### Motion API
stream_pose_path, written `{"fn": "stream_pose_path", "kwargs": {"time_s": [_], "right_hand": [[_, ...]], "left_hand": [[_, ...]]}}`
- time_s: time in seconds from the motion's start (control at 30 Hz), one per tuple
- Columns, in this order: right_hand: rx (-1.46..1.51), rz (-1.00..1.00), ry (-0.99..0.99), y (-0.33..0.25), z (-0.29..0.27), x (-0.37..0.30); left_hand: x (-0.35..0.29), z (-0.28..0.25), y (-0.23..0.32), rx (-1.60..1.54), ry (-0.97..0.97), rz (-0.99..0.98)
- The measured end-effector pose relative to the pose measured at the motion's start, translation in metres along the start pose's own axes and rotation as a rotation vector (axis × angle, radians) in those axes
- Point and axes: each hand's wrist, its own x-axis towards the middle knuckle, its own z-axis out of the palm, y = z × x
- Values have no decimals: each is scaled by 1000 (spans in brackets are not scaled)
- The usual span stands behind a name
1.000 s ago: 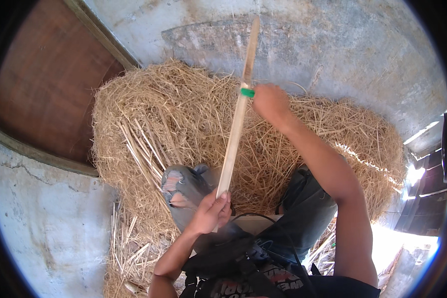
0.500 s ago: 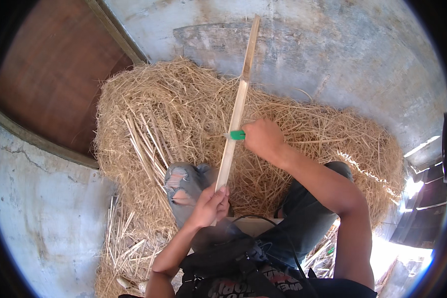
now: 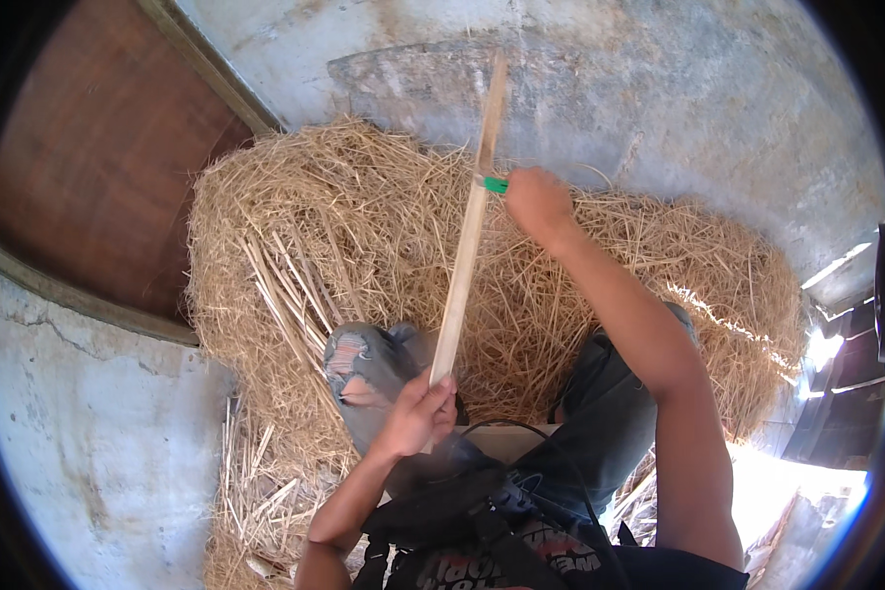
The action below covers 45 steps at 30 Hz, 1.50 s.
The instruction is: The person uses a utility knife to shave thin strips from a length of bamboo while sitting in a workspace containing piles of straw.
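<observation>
A long pale bamboo slat (image 3: 461,270) slants up and away from my lap, its far end standing in front of the wall. Around its near end my left hand (image 3: 418,417) is closed, thumb on top. My right hand (image 3: 540,206) grips a green-handled knife (image 3: 497,185) in a fist, just right of the slat. The tool's tip meets the slat near a joint, where the wood turns darker; the blade is too small to make out clearly. Most of its handle is hidden by my fingers.
A thick straw heap (image 3: 364,216) spreads before me, with thin split sticks (image 3: 283,285) lying on it beside my left knee. More sticks (image 3: 256,457) lie lower left. A weathered wall (image 3: 688,108) rises behind, and a brown panel (image 3: 108,157) stands at the left.
My right hand and the knife have slid away from me along the slat, up to the joint. My left hand keeps its hold; the slat's far end has dropped slightly.
</observation>
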Motion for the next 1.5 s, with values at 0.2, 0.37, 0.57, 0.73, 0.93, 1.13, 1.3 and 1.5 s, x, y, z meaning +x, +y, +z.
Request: {"fn": "stream_pose_path", "kwargs": {"time_s": [0.2, 0.37, 0.57, 0.73, 0.93, 1.13, 1.3, 1.5], "right_hand": [[86, 43, -141, -14, -29, -2], [158, -197, -259, -58, -27, -64], [185, -339, -251, -76, -12, -91], [180, -297, -224, -69, 2, -83], [71, -302, -227, -54, 12, -59], [56, -210, -184, -42, 10, -38], [28, -111, -192, -36, 10, -22], [113, 62, -83, -1, 6, 3]], "left_hand": [[3, -6, 1, -42, 31, 1], [10, -7, 9, -33, 83, 81], [20, -3, 16, -62, 78, 68], [20, -1, 17, -50, 86, 46], [16, -3, 13, -38, 76, 27], [13, -7, 8, -57, 64, 19], [11, -1, 11, -11, 70, 26], [-4, -1, -10, 86, 34, -41]]}}
